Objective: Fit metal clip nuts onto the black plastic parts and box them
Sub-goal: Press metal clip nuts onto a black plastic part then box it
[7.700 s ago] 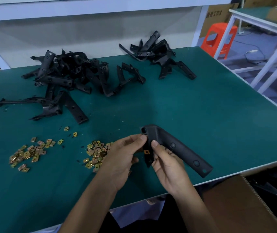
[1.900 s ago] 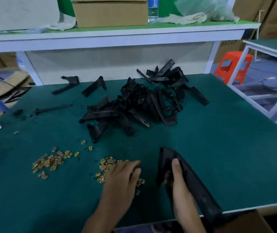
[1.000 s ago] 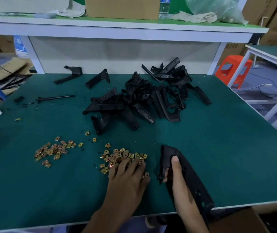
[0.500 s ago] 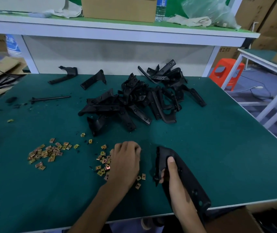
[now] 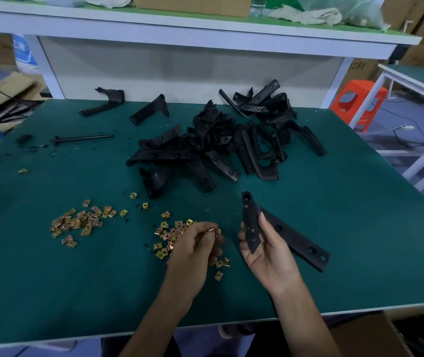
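The left hand [image 5: 195, 249] had lifted off the near nut heap [image 5: 169, 234] and pinched one clip nut [image 5: 212, 230]. The right hand [image 5: 266, 253] had raised the black plastic part [image 5: 296, 240], gripping it, near the bench's [image 5: 347, 228] front edge. The part was angled, with round holes. Nut heaps: two. Part pile [image 5: 218, 150]: one.

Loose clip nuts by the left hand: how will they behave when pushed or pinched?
Probably light and stiff: small folded-metal clip nuts, one pinched in the left hand by fingertips alone. Flat-sided, so likely to slide and scatter on the green mat, not roll; strays lie apart from the pile. Lying flat, singles may be fiddly to pick.
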Motion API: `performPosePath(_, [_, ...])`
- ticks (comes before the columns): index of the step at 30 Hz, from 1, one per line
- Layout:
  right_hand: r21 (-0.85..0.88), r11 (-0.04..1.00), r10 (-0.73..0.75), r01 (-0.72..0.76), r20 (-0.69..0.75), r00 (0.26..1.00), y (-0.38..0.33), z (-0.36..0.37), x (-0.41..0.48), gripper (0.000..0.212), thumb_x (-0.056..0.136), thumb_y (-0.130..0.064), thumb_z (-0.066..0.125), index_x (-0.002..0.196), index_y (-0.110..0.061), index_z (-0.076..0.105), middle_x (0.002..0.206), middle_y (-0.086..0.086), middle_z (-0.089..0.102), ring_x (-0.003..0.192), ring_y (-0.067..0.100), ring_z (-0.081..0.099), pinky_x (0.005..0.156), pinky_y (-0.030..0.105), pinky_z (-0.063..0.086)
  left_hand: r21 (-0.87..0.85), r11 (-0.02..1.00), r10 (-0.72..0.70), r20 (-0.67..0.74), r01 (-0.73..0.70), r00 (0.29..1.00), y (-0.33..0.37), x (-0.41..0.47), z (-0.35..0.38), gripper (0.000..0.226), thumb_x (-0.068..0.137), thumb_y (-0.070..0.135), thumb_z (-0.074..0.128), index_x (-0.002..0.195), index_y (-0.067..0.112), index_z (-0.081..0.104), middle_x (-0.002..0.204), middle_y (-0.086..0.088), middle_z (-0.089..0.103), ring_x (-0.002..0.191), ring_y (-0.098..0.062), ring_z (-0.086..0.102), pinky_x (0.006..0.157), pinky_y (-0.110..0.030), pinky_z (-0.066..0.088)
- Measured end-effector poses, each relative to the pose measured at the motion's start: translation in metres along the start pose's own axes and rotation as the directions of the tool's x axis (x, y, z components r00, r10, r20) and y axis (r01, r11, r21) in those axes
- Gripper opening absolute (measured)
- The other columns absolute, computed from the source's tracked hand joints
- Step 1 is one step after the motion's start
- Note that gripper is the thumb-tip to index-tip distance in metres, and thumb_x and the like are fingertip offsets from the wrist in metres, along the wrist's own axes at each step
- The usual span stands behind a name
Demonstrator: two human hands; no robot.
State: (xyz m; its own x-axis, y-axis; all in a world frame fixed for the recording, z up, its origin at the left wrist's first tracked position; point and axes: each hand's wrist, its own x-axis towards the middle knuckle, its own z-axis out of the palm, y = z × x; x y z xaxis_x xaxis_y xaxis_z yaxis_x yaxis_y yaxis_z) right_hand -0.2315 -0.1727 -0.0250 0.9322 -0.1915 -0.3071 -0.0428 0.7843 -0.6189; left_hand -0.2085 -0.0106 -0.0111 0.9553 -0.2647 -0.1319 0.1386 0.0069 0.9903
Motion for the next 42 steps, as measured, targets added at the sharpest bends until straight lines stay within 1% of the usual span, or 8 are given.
performPosePath(6, [0.029,1.000,-0.010,0.009,0.033,0.999,0.001,-0.005,-0.004,0.017,0.090,-0.023,0.065,0.090,-0.017,0.082,0.086,-0.003,0.074,0.073,0.007,0.070,0.063,0.018,0.056,-0.053,0.998,-0.034,0.083,0.038,0.996,-0.002,-0.005,0.011,0.030,0.103,0.015,0.053,0.093,0.038,0.070,0.074,0.009,0.067,0.068,-0.006,0.060,0.065,-0.020,0.052])
performPosePath(11, [0.041,0.999,0.030,-0.033,0.076,0.997,0.000,-0.008,-0.005,0.012,0.086,-0.022,0.076,0.093,-0.014,0.082,0.090,0.000,0.077,0.077,0.008,0.073,0.064,0.019,0.057,-0.149,0.988,-0.020,0.093,0.034,0.995,0.004,-0.003,0.016,0.025,0.100,0.010,0.056,0.093,0.027,0.074,0.083,0.003,0.070,0.076,-0.010,0.063,0.074,-0.024,0.054])
performPosePath(14, [-0.004,0.999,0.038,-0.038,0.123,0.992,0.000,-0.010,-0.003,0.037,0.068,-0.029,0.095,0.099,-0.014,0.081,0.098,0.002,0.076,0.085,0.012,0.073,0.078,0.023,0.060,-0.142,0.990,-0.004,0.072,0.014,0.997,0.008,0.001,0.016,0.017,0.097,0.007,0.061,0.100,0.021,0.071,0.087,0.002,0.072,0.078,-0.012,0.066,0.073,-0.021,0.055])
performPosePath(21, [-0.046,0.996,0.083,-0.076,0.173,0.981,0.003,-0.009,-0.003,0.056,0.065,-0.033,0.097,0.113,-0.010,0.078,0.117,0.011,0.074,0.107,0.020,0.070,0.096,0.030,0.056,-0.128,0.992,0.005,0.104,0.009,0.995,0.016,0.003,0.017,0.023,0.096,0.008,0.062,0.093,0.025,0.077,0.086,0.009,0.074,0.079,-0.001,0.066,0.070,-0.014,0.051])
performPosePath(26, [-0.102,0.993,0.083,-0.067,0.158,0.984,0.005,-0.006,-0.005,0.072,0.064,-0.036,0.096,0.124,-0.007,0.070,0.127,0.017,0.068,0.113,0.026,0.065,0.102,0.039,0.050,-0.259,0.960,-0.095,0.047,0.104,0.994,0.014,0.004,0.019,0.011,0.092,0.006,0.068,0.103,0.011,0.070,0.092,-0.005,0.071,0.084,-0.014,0.066,0.075,-0.027,0.055])
performPosePath(29, [-0.123,0.990,0.085,-0.064,0.172,0.981,0.005,-0.004,-0.006,0.071,0.066,-0.038,0.095,0.124,-0.005,0.071,0.133,0.022,0.064,0.118,0.029,0.064,0.100,0.038,0.054,-0.315,0.939,-0.127,0.059,0.139,0.990,0.012,0.003,0.021,0.012,0.091,0.005,0.069,0.102,0.009,0.069,0.091,-0.007,0.071,0.086,-0.019,0.065,0.083,-0.036,0.053])
performPosePath(36, [-0.231,0.969,0.147,-0.089,0.249,0.957,0.004,0.001,-0.009,0.050,0.079,-0.044,0.084,0.117,-0.011,0.076,0.125,0.019,0.070,0.117,0.026,0.068,0.093,0.034,0.057,-0.349,0.920,-0.138,0.132,0.177,0.982,0.012,0.005,0.019,0.028,0.078,0.013,0.078,0.105,0.009,0.069,0.085,-0.007,0.072,0.080,-0.016,0.068,0.075,-0.028,0.056])
performPosePath(42, [-0.168,0.984,0.092,-0.058,0.203,0.975,0.003,-0.003,-0.006,0.035,0.085,-0.036,0.075,0.112,-0.014,0.079,0.116,0.012,0.074,0.103,0.020,0.073,0.079,0.028,0.059,-0.003,1.000,-0.006,0.121,0.006,0.993,0.017,0.019,0.010,0.009,0.095,0.021,0.068,0.098,0.024,0.076,0.091,0.004,0.077,0.085,-0.008,0.071,0.076,-0.021,0.055])
